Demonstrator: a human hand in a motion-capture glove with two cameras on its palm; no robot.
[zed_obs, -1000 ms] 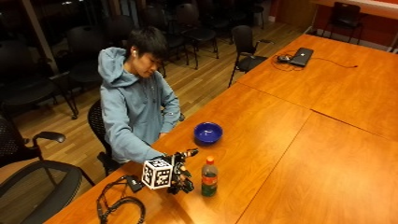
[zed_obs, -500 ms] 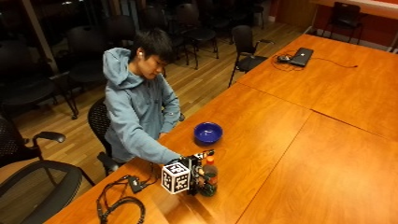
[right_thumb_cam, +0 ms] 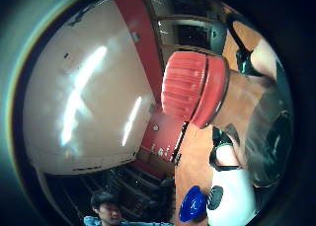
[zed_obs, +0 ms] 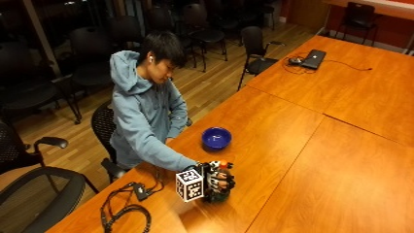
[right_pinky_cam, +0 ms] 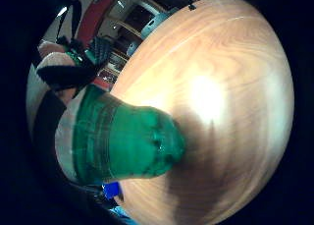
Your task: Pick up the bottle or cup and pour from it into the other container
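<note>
A green bottle (zed_obs: 217, 196) with a red cap (zed_obs: 224, 165) stands upright near the table's front edge, and my gloved right hand (zed_obs: 218, 181) grips it around the middle, fingers curled round it. The little finger side palm view looks down the green body (right_pinky_cam: 127, 141) to its base over the wood. Whether the base still touches the table I cannot tell. The red cap (right_thumb_cam: 192, 88) fills the middle of the thumb side palm view. A blue bowl (zed_obs: 216, 138) sits on the table a short way beyond the bottle, towards the person's body, and shows as a blue bowl (right_thumb_cam: 191, 204) in the thumb side view.
A black cable bundle (zed_obs: 126, 216) lies on the table beside my forearm. A laptop (zed_obs: 314, 58) sits at the table's far end. An office chair (zed_obs: 39, 194) stands at the near corner. Bare wooden table (zed_obs: 336, 165) stretches past the bottle.
My hand has moved from beside the bottle onto it and its fingers have curled round it. The bowl has stayed put.
</note>
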